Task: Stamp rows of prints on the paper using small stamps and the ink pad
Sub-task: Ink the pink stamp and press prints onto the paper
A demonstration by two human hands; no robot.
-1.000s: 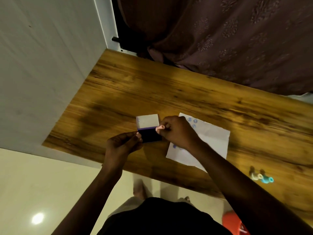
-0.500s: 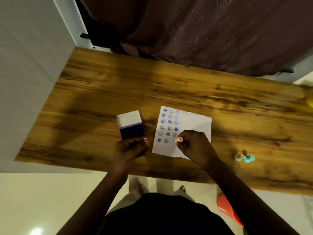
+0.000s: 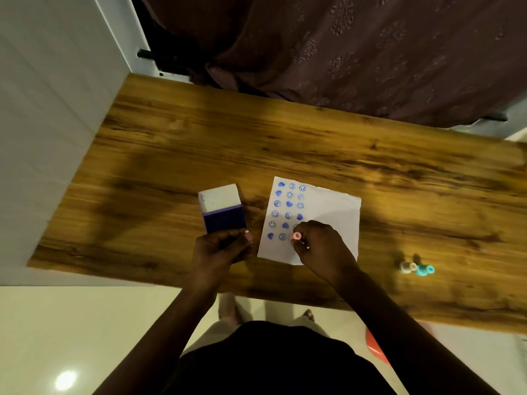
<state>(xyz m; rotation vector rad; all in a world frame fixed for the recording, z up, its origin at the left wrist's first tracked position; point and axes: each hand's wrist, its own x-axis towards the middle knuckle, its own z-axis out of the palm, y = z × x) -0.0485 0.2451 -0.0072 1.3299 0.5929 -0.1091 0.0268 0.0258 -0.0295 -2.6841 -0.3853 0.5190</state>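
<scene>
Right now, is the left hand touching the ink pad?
Touching. The head view shows the left hand gripping the near edge of the open ink pad.

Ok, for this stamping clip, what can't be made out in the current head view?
- Pink stamp: its face is against the paper, under the right hand, so the design can't be told.
- Print at: partly covered by the right hand's fingers.
- Ink pad: near edge hidden by the left hand.
- Two spare stamps: motion blurred, designs unreadable.
</scene>
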